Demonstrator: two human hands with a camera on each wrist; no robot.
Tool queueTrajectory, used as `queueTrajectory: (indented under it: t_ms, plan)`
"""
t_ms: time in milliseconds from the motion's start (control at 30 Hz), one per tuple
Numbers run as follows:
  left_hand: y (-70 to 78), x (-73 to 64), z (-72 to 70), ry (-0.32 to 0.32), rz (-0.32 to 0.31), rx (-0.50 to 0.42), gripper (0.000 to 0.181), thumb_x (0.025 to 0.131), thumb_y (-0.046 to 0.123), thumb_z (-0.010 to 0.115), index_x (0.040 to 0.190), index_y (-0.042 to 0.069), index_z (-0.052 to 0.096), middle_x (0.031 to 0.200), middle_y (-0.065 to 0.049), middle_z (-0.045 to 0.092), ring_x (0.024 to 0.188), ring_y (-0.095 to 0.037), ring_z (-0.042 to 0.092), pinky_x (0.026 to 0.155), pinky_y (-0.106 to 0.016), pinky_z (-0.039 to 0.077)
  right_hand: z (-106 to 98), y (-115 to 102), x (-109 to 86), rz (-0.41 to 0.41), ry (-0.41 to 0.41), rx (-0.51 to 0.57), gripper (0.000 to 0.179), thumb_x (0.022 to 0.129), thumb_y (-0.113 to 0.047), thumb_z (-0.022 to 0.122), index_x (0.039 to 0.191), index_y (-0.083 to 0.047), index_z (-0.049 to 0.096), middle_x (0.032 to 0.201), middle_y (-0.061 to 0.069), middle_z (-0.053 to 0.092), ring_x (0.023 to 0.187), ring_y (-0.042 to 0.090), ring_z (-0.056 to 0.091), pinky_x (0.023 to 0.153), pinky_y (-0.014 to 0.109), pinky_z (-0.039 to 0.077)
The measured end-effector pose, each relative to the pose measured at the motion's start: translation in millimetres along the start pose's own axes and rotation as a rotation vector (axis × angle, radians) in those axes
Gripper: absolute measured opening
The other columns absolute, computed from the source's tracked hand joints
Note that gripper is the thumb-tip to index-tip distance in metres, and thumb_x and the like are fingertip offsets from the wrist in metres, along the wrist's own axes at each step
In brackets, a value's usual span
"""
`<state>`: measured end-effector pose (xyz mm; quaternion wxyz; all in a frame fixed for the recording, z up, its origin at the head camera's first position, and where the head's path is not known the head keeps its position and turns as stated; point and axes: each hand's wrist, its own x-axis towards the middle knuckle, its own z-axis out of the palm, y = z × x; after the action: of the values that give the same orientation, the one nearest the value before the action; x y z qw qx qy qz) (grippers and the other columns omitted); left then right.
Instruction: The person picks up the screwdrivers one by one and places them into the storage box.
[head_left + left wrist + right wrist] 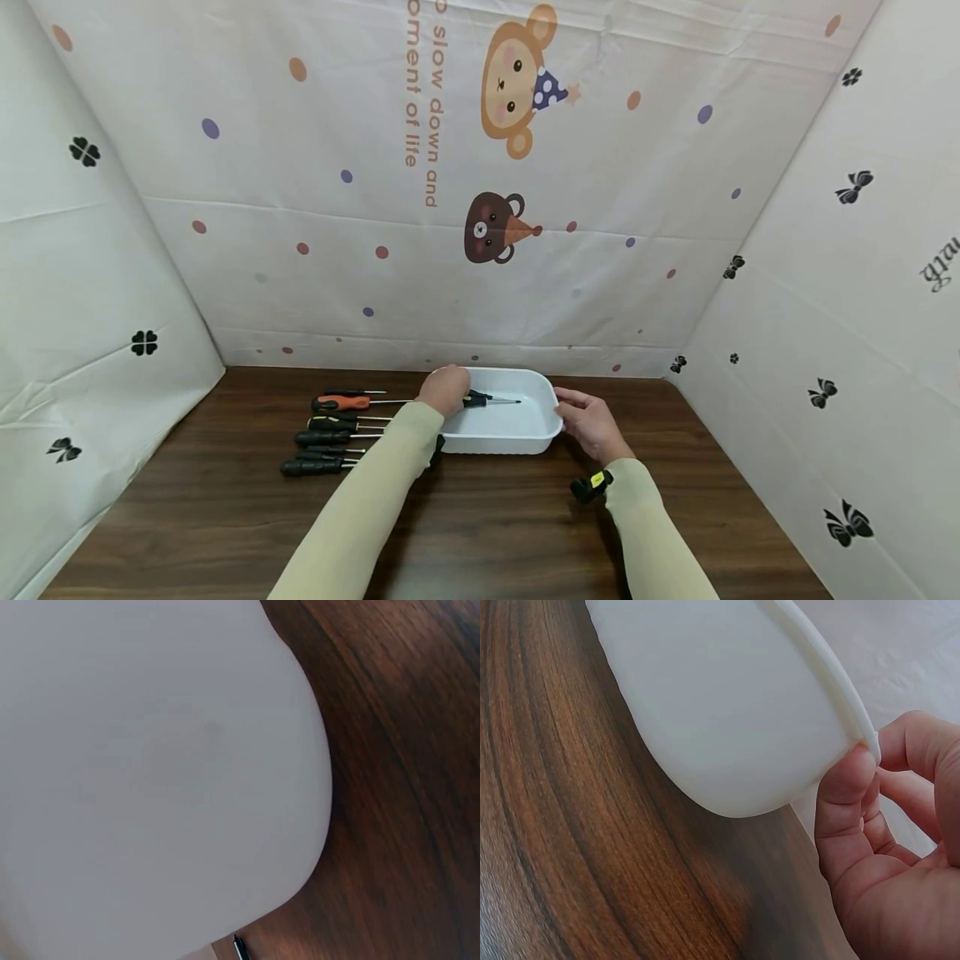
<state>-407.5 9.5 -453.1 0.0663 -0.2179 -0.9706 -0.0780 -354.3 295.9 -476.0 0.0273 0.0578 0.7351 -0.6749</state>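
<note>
A white rectangular tray [496, 444] stands near the back of the brown tabletop. Inside it lie black-handled screwdrivers [477, 400], one with its thin shaft pointing right. My left hand [445, 390] reaches over the tray's left end, right beside those handles. Its fingertips are hidden, so what it grips cannot be made out. In the left wrist view the tray's wall [172, 772] fills most of the picture and the hand is not seen. At the opposite end, my right hand [892, 847] pinches the tray's rim between thumb and finger.
Several screwdrivers lie side by side left of the tray, shafts pointing right, among them an orange-and-black one [341, 403] and a thick black one [311, 467]. A printed white cloth [420, 292] rises behind the table, with more cloth at both sides.
</note>
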Motion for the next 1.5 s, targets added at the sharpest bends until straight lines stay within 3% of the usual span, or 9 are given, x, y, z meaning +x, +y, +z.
queueTrajectory:
  t_ms: [167,433,700,900,1067,1300,1500]
  plan:
    - [1.7,-3.2,-3.7,-0.005,-0.009,0.007,0.018,0.086,0.002,0.080,0.074,0.012,0.072,0.075,0.001,0.071,0.063,-0.011,0.053,0.065,-0.029,0.054,0,-1,-1.2,0.002,-0.004,-0.012,0.046,0.098,-0.005,0.065,0.143,0.001,0.057,0.140,0.024,0.060,0.085,0.015,0.067,0.076,0.027,0.060]
    - [0.6,-3.2,-4.8,-0.022,-0.013,0.016,0.021,0.088,0.002,0.078,0.072,0.012,0.069,0.069,0.000,0.067,0.059,-0.012,0.048,0.058,-0.030,0.049,0,1,0.2,-0.002,0.004,-0.006,0.047,0.097,-0.003,0.066,0.142,0.001,0.057,0.130,0.020,0.066,0.082,0.014,0.066,0.073,0.026,0.059]
    - [-1.2,-7.1,-8.7,-0.062,-0.020,-0.001,0.011,0.087,0.005,0.080,0.080,0.011,0.075,0.075,0.001,0.068,0.063,-0.013,0.049,0.061,-0.029,0.049,1,2,0.2,-0.007,0.009,-0.009,0.046,0.097,-0.004,0.065,0.142,0.001,0.058,0.124,0.018,0.069,0.083,0.014,0.066,0.073,0.026,0.059]
    - [-5.1,-16.9,-12.5,0.021,0.036,-0.100,0.013,0.085,0.008,0.083,0.075,0.012,0.076,0.074,0.002,0.071,0.062,-0.011,0.050,0.059,-0.027,0.047,1,2,0.2,-0.003,0.007,-0.001,0.047,0.097,-0.003,0.065,0.143,0.001,0.057,0.120,0.015,0.071,0.083,0.014,0.066,0.072,0.026,0.059]
    - [-8.9,-26.4,-16.2,0.083,0.073,-0.184,0.006,0.087,0.011,0.082,0.092,0.007,0.081,0.090,-0.003,0.078,0.072,-0.010,0.061,0.064,-0.029,0.053,0,3,0.0,-0.005,-0.003,-0.008,0.048,0.098,-0.004,0.065,0.144,0.001,0.056,0.128,0.019,0.068,0.086,0.015,0.066,0.074,0.025,0.059]
    - [-15.4,-42.0,-22.4,0.107,0.082,-0.216,0.018,0.090,0.014,0.080,0.105,0.005,0.080,0.105,-0.008,0.078,0.096,-0.021,0.071,0.084,-0.038,0.059,0,3,-0.8,-0.002,0.003,-0.005,0.047,0.098,-0.004,0.064,0.144,0.000,0.056,0.132,0.021,0.065,0.085,0.014,0.066,0.074,0.025,0.059]
    - [-22.6,-57.9,-29.4,0.110,0.076,-0.233,0.021,0.090,0.016,0.080,0.108,0.005,0.079,0.105,-0.009,0.076,0.097,-0.023,0.069,0.088,-0.041,0.058,1,2,-0.9,0.002,0.002,0.005,0.046,0.097,-0.003,0.064,0.143,0.001,0.057,0.133,0.021,0.065,0.082,0.013,0.066,0.073,0.026,0.059]
